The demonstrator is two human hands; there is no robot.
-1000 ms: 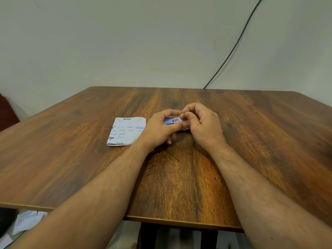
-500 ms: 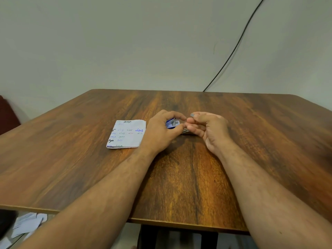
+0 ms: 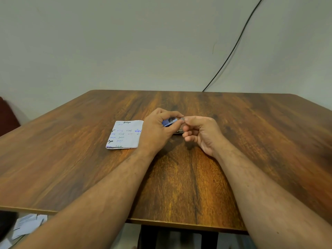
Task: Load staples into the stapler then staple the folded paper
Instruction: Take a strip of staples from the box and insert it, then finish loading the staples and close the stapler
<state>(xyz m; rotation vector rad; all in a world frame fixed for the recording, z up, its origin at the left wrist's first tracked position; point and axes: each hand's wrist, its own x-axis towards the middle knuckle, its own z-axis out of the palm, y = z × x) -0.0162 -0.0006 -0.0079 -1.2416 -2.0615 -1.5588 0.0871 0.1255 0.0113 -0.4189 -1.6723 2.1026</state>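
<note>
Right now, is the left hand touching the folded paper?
Cannot tell. In the head view the left hand overlaps the right edge of the folded paper, hiding where they would meet. That hand grips a small blue box.

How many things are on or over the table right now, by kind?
Folded paper: 1
Stapler, gripped by left hand: 1
Small grey staple strip, pinched by right hand: 1
Hands: 2
Total: 5
</note>
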